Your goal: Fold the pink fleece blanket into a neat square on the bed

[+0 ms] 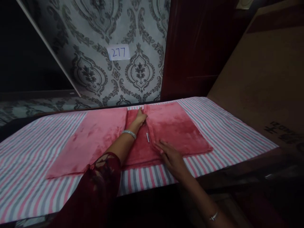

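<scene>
A pink plush blanket (99, 136) lies on the striped cloth, its left and right sides folded inward. Between the two flaps a strip of darker red plush shows, with a small white tag (148, 137) on it. Reaching across the left flap, my left hand (141, 117) grips the far end of the right flap's inner edge, its thumb side up. My right hand (172, 158) is at the near end of that same edge, fingers closed on the plush. The undersides of both hands' fingers are partly hidden.
A pink, grey and white striped cloth (220, 133) covers the table. A large cardboard box (268, 72) stands at the right. Behind are patterned wallpaper with a paper marked 277 (118, 52), a dark red panel (190, 47) and a dark screen (30, 53) at the left.
</scene>
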Available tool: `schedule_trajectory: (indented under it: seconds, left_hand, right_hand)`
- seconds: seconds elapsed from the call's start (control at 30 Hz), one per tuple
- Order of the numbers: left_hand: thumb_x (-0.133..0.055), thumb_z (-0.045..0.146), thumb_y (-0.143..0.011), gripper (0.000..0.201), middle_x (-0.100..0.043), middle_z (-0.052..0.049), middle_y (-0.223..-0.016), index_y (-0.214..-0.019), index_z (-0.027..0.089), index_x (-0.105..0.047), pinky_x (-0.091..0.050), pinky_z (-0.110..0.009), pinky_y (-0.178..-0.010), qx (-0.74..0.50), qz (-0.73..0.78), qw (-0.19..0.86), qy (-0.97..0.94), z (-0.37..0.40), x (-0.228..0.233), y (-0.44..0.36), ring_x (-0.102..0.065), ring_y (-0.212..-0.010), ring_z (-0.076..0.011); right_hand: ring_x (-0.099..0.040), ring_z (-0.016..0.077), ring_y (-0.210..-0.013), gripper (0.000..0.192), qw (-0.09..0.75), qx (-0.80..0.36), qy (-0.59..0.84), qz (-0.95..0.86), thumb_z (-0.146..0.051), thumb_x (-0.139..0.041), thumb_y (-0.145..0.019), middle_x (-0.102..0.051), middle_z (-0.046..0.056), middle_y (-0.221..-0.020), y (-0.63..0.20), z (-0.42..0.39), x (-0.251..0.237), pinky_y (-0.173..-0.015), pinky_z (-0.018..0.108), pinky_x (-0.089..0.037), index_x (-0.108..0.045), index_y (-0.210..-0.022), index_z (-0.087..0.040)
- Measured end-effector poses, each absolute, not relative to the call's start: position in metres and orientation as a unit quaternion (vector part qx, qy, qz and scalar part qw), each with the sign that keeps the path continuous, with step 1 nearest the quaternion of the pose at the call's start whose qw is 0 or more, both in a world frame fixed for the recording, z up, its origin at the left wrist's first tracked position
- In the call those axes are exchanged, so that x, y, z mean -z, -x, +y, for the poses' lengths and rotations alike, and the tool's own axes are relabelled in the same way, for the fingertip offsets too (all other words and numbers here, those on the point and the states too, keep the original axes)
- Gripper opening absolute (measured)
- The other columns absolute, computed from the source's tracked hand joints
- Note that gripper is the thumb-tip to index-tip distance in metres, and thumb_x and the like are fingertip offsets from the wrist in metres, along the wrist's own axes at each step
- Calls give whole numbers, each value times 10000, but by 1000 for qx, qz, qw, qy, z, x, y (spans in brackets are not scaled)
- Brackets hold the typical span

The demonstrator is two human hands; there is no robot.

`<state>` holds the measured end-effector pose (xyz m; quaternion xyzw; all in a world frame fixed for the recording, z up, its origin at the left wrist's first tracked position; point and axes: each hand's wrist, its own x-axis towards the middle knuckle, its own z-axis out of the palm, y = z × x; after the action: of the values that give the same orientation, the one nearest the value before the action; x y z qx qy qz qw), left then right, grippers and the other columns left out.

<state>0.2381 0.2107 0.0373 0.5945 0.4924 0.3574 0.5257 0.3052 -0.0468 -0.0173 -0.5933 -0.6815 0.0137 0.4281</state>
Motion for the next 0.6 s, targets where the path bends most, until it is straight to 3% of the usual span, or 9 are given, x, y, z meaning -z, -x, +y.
schedule_trajectory:
  seconds: [0.17, 0.37, 0.5, 0.6]
  left_hand:
    - [-619, 31, -728, 837, -685, -143, -1203, -1512, 153, -355, -549, -279, -686, -386, 497, 520, -578, 213, -35, -237, -699, -933, -231]
    - [-630, 0, -721, 773, -557, -159, -1422, -1452, 148, -424, -503, -267, -957, -431, 497, 470, -589, 213, -33, -239, -566, -1273, -247]
    - [-617, 10, -738, 780, -592, -176, -1372, -1474, 131, -388, -539, -282, -893, -429, 503, 472, -583, 214, -33, -241, -650, -1148, -237]
    - [-598, 41, -775, 705, -661, -166, -1261, -1452, 114, -416, -563, -284, -820, -426, 511, 479, -573, 215, -33, -240, -702, -1010, -221]
  right_hand:
    - [-596, 226, -1234, 437, 439, 50, 576, -687, -128, -408, -957, -706, 53, -1216, -298, -43, 19, -1029, 445, -510, -616, -1318, -258]
    - [-630, 250, -1140, 374, 401, 118, 570, -708, -68, -490, -895, -732, 75, -1119, -288, -35, 20, -962, 432, -526, -678, -1179, -221]
    - [-652, 205, -1011, 299, 424, 108, 570, -695, -101, -487, -931, -736, 61, -1028, -283, -30, 18, -879, 350, -538, -687, -1120, -218]
    - [-631, 206, -1008, 279, 417, 96, 586, -688, -99, -484, -925, -726, 73, -1041, -277, -30, 16, -882, 360, -523, -688, -1080, -210]
